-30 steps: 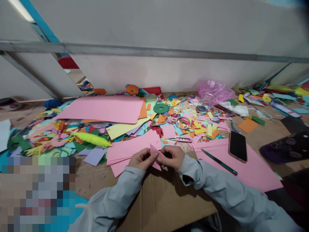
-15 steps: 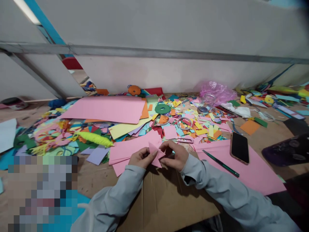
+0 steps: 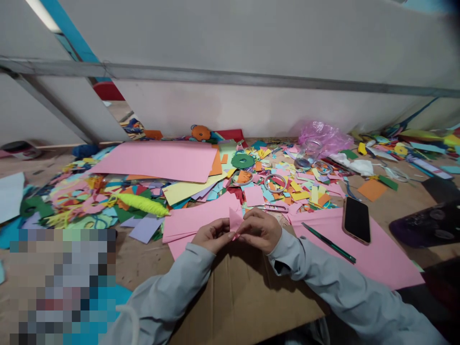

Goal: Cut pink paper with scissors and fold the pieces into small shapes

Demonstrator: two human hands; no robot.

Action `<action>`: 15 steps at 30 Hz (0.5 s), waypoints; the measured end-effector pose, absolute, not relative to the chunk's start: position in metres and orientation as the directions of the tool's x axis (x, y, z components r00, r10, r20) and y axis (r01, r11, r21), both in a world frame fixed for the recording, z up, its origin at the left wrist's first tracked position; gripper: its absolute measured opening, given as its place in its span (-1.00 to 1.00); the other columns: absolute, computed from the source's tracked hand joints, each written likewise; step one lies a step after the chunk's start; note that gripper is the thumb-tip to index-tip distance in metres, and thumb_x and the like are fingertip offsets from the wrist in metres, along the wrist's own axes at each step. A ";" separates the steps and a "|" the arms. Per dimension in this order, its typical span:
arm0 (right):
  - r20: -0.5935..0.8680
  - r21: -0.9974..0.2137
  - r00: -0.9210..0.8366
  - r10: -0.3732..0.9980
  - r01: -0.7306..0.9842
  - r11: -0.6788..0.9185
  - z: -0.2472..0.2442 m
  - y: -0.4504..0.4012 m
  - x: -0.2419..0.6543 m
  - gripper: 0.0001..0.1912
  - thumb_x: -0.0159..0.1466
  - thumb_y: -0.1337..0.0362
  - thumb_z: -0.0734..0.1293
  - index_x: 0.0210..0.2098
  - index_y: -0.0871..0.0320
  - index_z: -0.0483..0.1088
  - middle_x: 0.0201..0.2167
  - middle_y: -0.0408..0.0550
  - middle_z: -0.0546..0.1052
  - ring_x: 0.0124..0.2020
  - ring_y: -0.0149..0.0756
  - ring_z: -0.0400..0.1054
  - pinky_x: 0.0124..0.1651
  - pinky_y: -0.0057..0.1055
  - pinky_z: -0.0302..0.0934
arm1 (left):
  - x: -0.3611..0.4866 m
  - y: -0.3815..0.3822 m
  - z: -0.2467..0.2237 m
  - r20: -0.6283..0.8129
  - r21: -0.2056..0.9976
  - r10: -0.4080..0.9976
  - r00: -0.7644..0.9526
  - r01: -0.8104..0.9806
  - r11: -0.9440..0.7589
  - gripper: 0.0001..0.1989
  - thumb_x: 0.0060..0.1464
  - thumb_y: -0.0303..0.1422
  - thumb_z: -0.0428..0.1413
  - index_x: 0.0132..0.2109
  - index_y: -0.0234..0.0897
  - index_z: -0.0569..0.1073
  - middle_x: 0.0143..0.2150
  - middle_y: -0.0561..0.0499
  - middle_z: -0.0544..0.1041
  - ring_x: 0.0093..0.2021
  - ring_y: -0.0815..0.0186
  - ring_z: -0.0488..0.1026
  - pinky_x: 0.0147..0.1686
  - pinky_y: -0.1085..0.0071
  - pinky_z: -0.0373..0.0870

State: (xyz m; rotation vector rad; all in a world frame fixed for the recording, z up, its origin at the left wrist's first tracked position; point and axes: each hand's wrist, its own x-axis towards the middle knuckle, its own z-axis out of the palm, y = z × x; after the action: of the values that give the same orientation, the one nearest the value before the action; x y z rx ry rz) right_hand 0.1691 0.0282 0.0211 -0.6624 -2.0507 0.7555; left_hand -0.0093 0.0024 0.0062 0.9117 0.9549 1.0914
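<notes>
Folded pink paper [image 3: 235,220] between both hands' fingers [image 3: 230,235].

The right hand [image 3: 260,231], its fingers spread half a second earlier, is now closing on the folded pink paper [image 3: 235,220] opposite the left hand [image 3: 214,235]. The paper is presenting a narrower, more upright point above the fingers; its lower tip, earlier jutting below them, is disappearing from view.
</notes>
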 end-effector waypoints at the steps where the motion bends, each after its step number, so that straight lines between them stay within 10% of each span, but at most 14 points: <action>1: 0.514 -0.718 -0.502 0.695 0.191 0.669 0.021 0.027 0.168 -0.91 0.16 0.28 0.36 -0.39 0.19 0.45 -0.41 -0.04 0.36 -0.35 -0.34 0.30 -0.31 -0.45 0.23 | -0.009 0.002 0.006 -0.168 0.931 0.969 0.183 -0.292 0.217 -0.66 -0.28 -0.34 0.34 -0.26 -0.35 0.55 -0.37 -0.05 0.59 -0.34 0.29 0.49 -0.26 0.41 0.38; 10: 0.414 -0.824 -0.363 0.835 0.241 0.513 0.014 0.022 0.164 -0.93 0.08 0.35 0.34 -0.45 0.17 0.33 -0.50 -0.13 0.38 -0.43 -0.38 0.26 -0.38 -0.47 0.16 | -0.006 -0.003 0.009 -0.131 0.952 0.968 0.213 -0.246 0.183 -0.67 -0.17 -0.30 0.27 -0.19 -0.32 0.53 -0.28 -0.07 0.59 -0.28 0.26 0.50 -0.22 0.36 0.41; 15: 0.219 -0.926 -0.315 0.923 0.231 0.299 0.006 0.026 0.166 -0.57 -0.02 0.30 0.42 -0.17 0.16 0.26 -0.50 -0.24 0.36 -0.51 -0.46 0.22 -0.45 -0.53 0.12 | -0.001 -0.008 0.008 -0.060 0.991 0.977 0.203 -0.102 0.082 -0.52 -0.07 -0.26 0.20 0.03 -0.32 0.40 -0.22 -0.10 0.58 -0.22 0.25 0.49 -0.19 0.36 0.41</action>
State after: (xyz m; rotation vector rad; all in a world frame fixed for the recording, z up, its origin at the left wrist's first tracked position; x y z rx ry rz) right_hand 0.1657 0.0257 0.0065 -1.0479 -1.7441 1.0594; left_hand -0.0014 -0.0078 0.0080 1.1657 1.0163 1.0605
